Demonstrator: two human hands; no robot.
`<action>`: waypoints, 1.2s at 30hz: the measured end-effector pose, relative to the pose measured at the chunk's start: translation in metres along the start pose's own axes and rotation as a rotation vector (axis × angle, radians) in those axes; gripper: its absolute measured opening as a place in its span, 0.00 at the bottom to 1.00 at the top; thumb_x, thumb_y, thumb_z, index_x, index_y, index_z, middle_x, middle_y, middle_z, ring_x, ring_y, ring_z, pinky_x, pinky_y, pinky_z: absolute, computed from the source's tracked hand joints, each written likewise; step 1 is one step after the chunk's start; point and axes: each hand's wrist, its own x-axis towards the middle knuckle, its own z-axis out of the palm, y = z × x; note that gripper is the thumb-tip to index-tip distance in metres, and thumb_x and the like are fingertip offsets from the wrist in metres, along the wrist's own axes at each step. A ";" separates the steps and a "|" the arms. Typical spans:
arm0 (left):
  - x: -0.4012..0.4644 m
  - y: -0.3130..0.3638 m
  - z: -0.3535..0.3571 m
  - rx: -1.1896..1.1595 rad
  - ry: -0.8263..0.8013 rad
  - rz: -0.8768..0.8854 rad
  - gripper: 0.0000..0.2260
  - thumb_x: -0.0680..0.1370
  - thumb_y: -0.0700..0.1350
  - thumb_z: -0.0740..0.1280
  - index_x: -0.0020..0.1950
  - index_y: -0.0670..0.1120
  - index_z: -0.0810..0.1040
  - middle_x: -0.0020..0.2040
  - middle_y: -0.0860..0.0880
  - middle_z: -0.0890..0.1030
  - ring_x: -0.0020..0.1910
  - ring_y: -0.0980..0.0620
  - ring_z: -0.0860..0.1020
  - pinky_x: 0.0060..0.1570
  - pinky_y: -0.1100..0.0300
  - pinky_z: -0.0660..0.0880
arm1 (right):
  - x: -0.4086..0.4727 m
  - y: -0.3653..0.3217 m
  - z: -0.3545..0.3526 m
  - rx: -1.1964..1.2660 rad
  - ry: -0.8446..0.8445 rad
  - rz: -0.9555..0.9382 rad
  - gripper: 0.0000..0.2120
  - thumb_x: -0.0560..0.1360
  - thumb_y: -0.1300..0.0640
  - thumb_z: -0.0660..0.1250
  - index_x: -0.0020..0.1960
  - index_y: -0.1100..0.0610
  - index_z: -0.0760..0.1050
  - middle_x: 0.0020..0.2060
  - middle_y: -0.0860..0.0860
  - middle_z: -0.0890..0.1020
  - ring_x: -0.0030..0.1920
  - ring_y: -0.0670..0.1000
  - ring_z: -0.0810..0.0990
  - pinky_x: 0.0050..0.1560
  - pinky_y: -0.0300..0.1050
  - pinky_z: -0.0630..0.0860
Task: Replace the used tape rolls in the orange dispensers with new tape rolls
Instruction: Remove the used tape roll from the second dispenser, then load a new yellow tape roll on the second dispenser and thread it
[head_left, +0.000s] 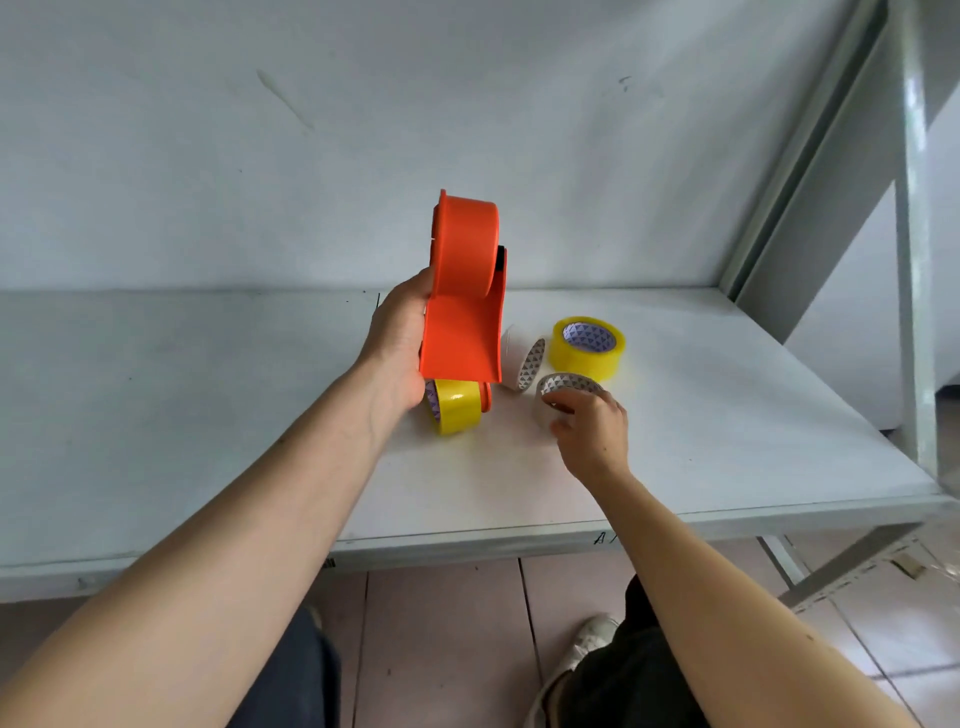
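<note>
My left hand (397, 348) grips an orange tape dispenser (465, 291) and holds it upright above the white table (208, 389). Below it a second orange dispenser (486, 397) lies on the table with a yellow tape roll (457, 413) in it, mostly hidden behind the raised one. My right hand (589, 426) rests its fingers on a nearly used-up whitish roll (563, 387) lying flat. Another thin used roll (530, 364) stands on edge just behind it. A full yellow tape roll (588, 347) lies flat farther right.
A pale wall rises behind the table. A grey metal frame post (914, 312) stands at the right edge. The table's front edge (467, 543) runs just above my knees, with a tiled floor below.
</note>
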 end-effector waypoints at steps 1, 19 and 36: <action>0.003 -0.001 0.002 0.002 -0.037 0.001 0.16 0.78 0.46 0.65 0.30 0.47 0.81 0.22 0.52 0.80 0.22 0.54 0.80 0.26 0.65 0.76 | 0.003 0.002 0.002 -0.005 -0.020 -0.003 0.17 0.70 0.66 0.67 0.55 0.53 0.84 0.52 0.57 0.84 0.58 0.61 0.76 0.61 0.50 0.71; 0.054 0.007 0.012 0.046 -0.045 -0.003 0.17 0.75 0.50 0.68 0.25 0.53 0.83 0.24 0.53 0.82 0.36 0.48 0.80 0.49 0.51 0.76 | 0.142 0.024 0.013 -0.213 -0.151 0.298 0.12 0.73 0.48 0.69 0.48 0.56 0.81 0.48 0.55 0.79 0.62 0.58 0.70 0.56 0.52 0.65; 0.035 0.006 -0.048 -0.095 0.072 0.115 0.05 0.66 0.51 0.69 0.39 0.53 0.80 0.41 0.48 0.83 0.43 0.48 0.81 0.43 0.54 0.78 | 0.075 -0.097 -0.036 1.082 0.059 0.150 0.09 0.80 0.56 0.62 0.43 0.52 0.76 0.39 0.49 0.77 0.41 0.48 0.76 0.53 0.52 0.77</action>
